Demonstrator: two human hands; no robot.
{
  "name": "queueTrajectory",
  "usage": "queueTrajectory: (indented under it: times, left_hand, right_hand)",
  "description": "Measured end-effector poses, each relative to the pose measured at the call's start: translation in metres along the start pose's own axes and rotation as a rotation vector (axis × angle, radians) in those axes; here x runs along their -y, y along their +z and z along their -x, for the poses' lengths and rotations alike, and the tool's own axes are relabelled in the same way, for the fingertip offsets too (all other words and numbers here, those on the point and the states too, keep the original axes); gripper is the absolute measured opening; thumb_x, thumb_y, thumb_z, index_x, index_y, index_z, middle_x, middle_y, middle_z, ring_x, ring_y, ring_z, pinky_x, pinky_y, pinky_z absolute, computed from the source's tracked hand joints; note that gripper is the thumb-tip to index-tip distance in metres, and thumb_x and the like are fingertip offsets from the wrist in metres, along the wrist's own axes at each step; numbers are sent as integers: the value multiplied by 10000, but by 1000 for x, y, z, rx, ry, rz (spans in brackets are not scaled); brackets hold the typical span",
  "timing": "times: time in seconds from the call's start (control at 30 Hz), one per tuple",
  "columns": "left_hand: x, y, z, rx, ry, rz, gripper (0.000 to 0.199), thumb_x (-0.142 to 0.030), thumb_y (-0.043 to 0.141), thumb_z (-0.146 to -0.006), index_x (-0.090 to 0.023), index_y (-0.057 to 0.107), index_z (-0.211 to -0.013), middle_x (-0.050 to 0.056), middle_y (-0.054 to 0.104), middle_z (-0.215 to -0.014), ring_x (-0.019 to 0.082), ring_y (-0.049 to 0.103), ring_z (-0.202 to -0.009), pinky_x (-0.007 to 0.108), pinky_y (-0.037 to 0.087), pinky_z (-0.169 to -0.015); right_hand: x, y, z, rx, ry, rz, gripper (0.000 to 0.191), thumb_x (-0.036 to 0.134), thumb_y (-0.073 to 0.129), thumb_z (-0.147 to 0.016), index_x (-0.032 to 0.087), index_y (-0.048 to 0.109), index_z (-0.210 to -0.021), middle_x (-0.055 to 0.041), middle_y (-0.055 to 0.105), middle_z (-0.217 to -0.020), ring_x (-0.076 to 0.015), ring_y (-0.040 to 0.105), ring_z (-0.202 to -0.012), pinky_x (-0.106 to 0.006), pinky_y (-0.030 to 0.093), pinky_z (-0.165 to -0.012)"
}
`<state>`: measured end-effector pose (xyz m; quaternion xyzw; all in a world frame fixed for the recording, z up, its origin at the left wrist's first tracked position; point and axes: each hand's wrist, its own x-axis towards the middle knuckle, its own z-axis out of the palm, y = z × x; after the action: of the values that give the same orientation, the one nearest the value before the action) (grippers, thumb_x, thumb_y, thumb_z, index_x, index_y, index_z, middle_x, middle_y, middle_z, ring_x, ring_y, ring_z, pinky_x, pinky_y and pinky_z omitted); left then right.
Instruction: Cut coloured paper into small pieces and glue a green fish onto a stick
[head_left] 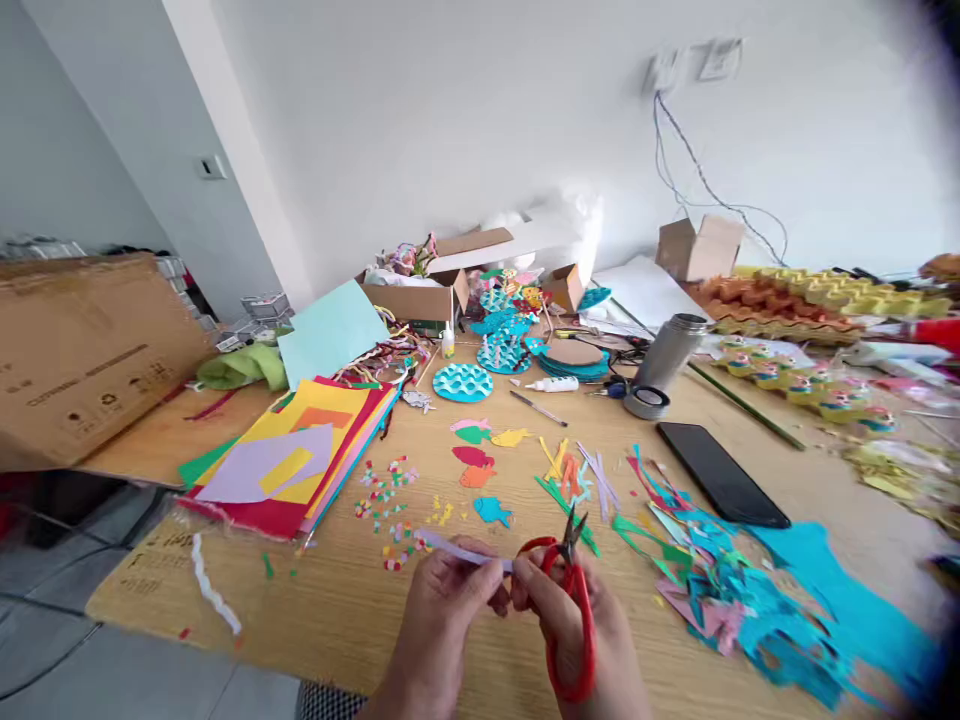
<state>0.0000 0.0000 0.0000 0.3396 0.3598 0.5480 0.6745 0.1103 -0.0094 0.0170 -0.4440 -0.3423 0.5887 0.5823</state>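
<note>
My left hand (pixel 442 615) pinches a narrow light-purple paper strip (pixel 457 549), which sticks out to the left past the fingers. At the strip's right end, the thumb and fingertips of my right hand (pixel 551 605) are closed. Red-handled scissors (pixel 585 640) hang in that same hand, their blades slightly apart and pointing away from me. Beyond the hands lie paper fish, among them a blue fish (pixel 493 511) and an orange fish (pixel 478 475). Cut strips in purple (pixel 600 482), green, orange and yellow lie to their right. Small colored paper dots (pixel 386 490) are scattered left of the fish.
Stacked colored sheets (pixel 300 440) lie at left. Blue paper scraps (pixel 780 620) and a black phone (pixel 724 472) are on the right. Farther back stand a metal flask (pixel 671 352), a glue bottle (pixel 555 384), a wavy blue disc (pixel 463 381) and an open cardboard box (pixel 412 300).
</note>
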Motion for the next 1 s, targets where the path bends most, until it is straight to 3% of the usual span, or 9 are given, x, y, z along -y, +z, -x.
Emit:
queueTrajectory:
  times: [0.13,0.27,0.4,0.6,0.83,1.0]
  left_hand:
    - [-6,-8,-9,-82,55,-46,169,-287,706,-739,-132,651,-704,9,620,-619,116,559,-600,241,447,-609]
    - [-23,-32,-22,-293,98,-26,203,-291,749,-679,-116,666,-741,63,701,-704,149,629,-633,257,492,-622]
    - [-41,-56,-37,-416,169,-6,251,-327,741,-674,-98,673,-751,90,716,-706,169,658,-626,255,509,-589]
    - [-48,-71,-56,-440,236,10,257,-318,719,-691,-82,670,-781,99,722,-727,169,671,-643,268,533,-635]
    - [-41,-73,-62,-477,136,66,290,-331,744,-642,-112,606,-773,102,724,-705,191,682,-607,243,528,-522]
    - [-41,-72,-60,-454,108,51,286,-325,738,-645,-105,610,-776,108,724,-727,200,688,-597,239,528,-505]
  right_hand:
    - [-6,-3,-11,-2,37,83,333,436,742,-690,179,533,-719,15,580,-599,-128,554,-592,-232,442,-586]
    - [-12,3,-27,216,148,197,423,573,620,-755,153,567,-752,-43,641,-679,-134,583,-574,-245,444,-544]
    - [-15,28,-45,378,193,409,524,678,555,-729,162,517,-644,-24,600,-522,-109,540,-449,-219,381,-451]
    - [-20,67,-66,474,258,517,534,703,600,-649,197,435,-602,16,560,-413,-94,500,-361,-198,357,-393]
    - [-39,58,-69,480,302,529,564,731,584,-633,189,441,-569,28,539,-385,-89,489,-314,-187,315,-342]
    - [-39,57,-68,470,312,539,608,790,531,-609,189,445,-588,26,541,-390,-86,491,-313,-184,309,-337]
